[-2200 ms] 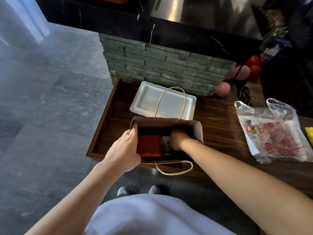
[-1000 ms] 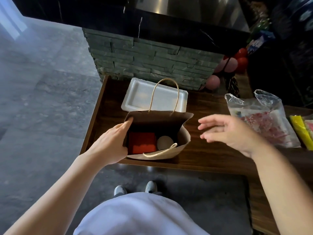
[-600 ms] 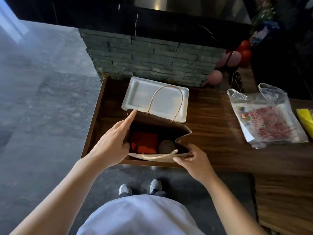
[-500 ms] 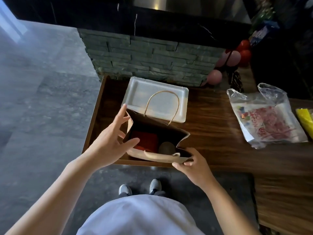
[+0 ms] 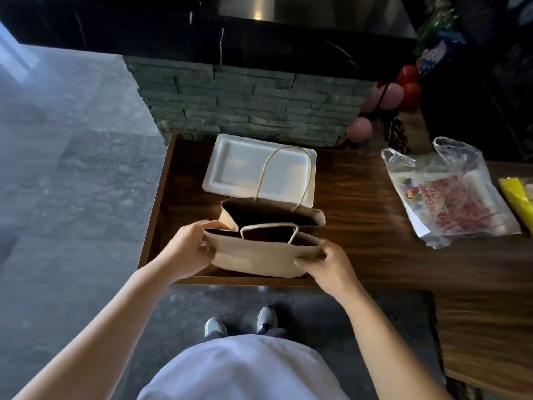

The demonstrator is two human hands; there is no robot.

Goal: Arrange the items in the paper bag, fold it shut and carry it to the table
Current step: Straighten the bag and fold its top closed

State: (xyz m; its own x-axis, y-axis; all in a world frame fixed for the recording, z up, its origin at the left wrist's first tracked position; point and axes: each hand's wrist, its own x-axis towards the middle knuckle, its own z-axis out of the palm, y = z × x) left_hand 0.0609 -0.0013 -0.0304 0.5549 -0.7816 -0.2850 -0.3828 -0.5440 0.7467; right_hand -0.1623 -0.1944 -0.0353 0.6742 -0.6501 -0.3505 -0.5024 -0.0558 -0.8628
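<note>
A brown paper bag (image 5: 259,256) with twine handles stands near the front edge of the wooden counter (image 5: 360,241). My left hand (image 5: 189,249) pinches the left end of the bag's near wall at the rim. My right hand (image 5: 328,267) pinches the right end of the same wall. The near wall is raised and pulled flat between my hands. The mouth is narrow; only a sliver of something red (image 5: 261,235) shows in the dark inside. The far handle stands upright.
A white foam tray (image 5: 239,168) lies behind the bag against the stone-faced wall (image 5: 245,105). A clear plastic bag (image 5: 450,197) with printed contents lies to the right, a yellow packet (image 5: 516,197) beyond it. Pink and red balloons (image 5: 389,96) sit at the back right.
My right hand left the bag's inside, swung out to the right, then came back to its near right rim. My left hand shifted to the near left corner. Both lifted the near wall, hiding the contents.
</note>
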